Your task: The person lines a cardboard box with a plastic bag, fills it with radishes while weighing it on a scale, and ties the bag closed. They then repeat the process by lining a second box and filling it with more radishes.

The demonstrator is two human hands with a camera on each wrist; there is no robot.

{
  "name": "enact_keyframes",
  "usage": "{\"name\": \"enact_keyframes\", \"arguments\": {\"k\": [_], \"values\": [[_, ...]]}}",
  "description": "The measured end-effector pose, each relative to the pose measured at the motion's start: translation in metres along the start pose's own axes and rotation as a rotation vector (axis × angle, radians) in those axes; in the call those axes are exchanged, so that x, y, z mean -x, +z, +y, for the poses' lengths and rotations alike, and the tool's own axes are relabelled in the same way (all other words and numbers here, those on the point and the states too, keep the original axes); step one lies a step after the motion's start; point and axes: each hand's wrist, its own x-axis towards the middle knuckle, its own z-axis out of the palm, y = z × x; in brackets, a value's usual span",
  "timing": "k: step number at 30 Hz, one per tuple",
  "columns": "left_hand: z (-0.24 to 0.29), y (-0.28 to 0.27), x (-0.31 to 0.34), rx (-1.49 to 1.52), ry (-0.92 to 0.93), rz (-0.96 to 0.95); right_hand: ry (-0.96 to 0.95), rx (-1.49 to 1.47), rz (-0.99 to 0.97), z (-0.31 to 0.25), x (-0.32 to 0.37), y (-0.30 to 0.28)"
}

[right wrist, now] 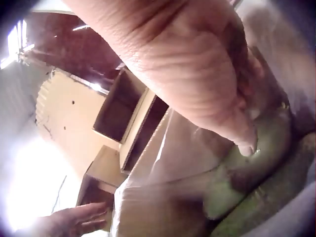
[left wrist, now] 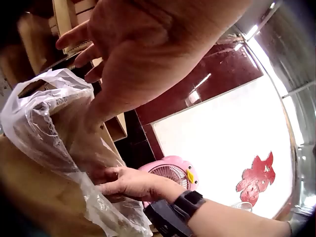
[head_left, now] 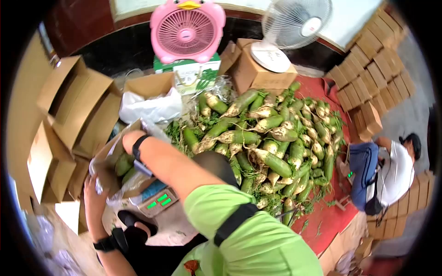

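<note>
In the head view, a cardboard box (head_left: 108, 158) lined with a clear plastic bag (left wrist: 37, 116) stands over a digital scale (head_left: 159, 202) with lit green digits. Long green radishes (head_left: 123, 164) lie inside it. My right hand (head_left: 132, 141) reaches down into the box; the right wrist view shows its thumb and curled fingers gripping a green radish (right wrist: 271, 140), against another radish (right wrist: 276, 192). At the box's near left side is my left hand (head_left: 94, 195), its fingers spread apart at the bagged rim in the left wrist view (left wrist: 131, 64).
A large heap of green radishes (head_left: 271, 142) covers the red mat (head_left: 343, 198) to the right. Open cardboard boxes (head_left: 78, 106) stand at left. Behind are a pink fan (head_left: 186, 34) and a white fan (head_left: 294, 27). A seated person (head_left: 391, 170) is at far right, near stacked cartons (head_left: 377, 64).
</note>
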Motion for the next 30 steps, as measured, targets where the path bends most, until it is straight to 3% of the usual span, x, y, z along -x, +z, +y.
{"name": "enact_keyframes", "arguments": {"k": [1, 3, 5, 17, 30], "values": [[0.002, 0.0, 0.001, 0.007, 0.005, -0.019, 0.063, 0.056, -0.017, -0.003, -0.01, 0.007], [0.006, 0.002, 0.003, -0.022, 0.014, -0.025, 0.254, 0.021, -0.245, -0.002, -0.033, 0.017], [0.003, 0.004, 0.002, -0.019, 0.017, -0.059, 0.282, 0.028, -0.241, -0.007, -0.025, 0.016], [0.022, 0.003, -0.003, -0.06, -0.06, -0.226, 0.247, -0.023, -0.107, -0.018, 0.023, -0.005], [0.011, 0.011, -0.008, -0.093, -0.066, -0.241, 0.138, -0.093, 0.011, -0.05, 0.043, -0.027]]}}
